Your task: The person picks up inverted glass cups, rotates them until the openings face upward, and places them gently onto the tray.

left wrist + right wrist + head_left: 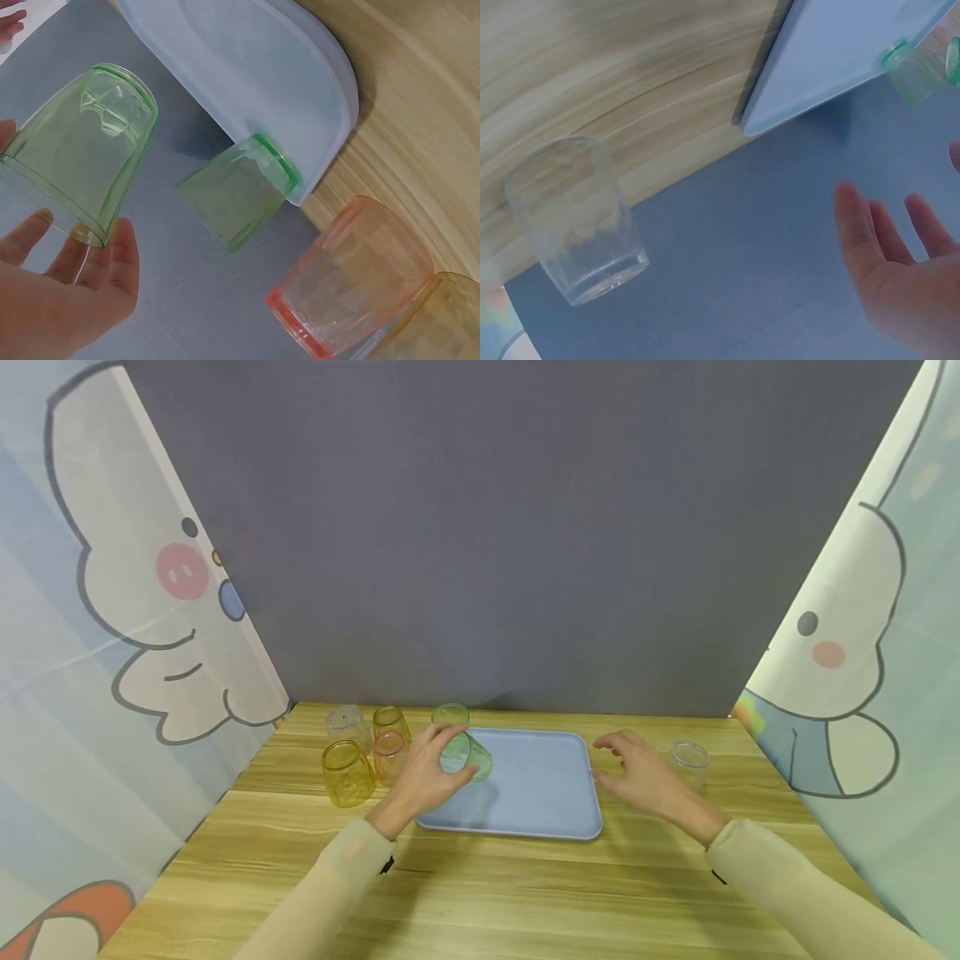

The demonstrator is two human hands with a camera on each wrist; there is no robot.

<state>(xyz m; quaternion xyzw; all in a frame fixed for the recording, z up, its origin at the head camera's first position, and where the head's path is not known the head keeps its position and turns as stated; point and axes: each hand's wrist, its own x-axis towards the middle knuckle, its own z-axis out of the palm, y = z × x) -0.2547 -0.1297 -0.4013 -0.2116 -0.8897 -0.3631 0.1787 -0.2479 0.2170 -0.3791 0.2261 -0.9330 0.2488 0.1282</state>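
My left hand point(426, 770) holds a green see-through glass point(90, 142) between thumb and fingers, above the left part of the pale blue tray point(536, 785). A second green glass point(236, 195) stands at the tray's far left corner; whether it is on the tray or behind it I cannot tell. My right hand point(645, 778) hovers by the tray's right edge, fingers loosely bent and apart, with nothing between them. Just to the right of that hand is a clear glass point(577, 225) on the table, partly hidden by it in the head view.
Left of the tray a yellow glass point(348, 781), an orange glass point(388, 764), an amber glass point(390, 718) and a clear glass point(347, 725) stand close together. A grey panel point(510, 543) rises behind the wooden table point(525, 893), with printed curtains point(97, 710) on both sides.
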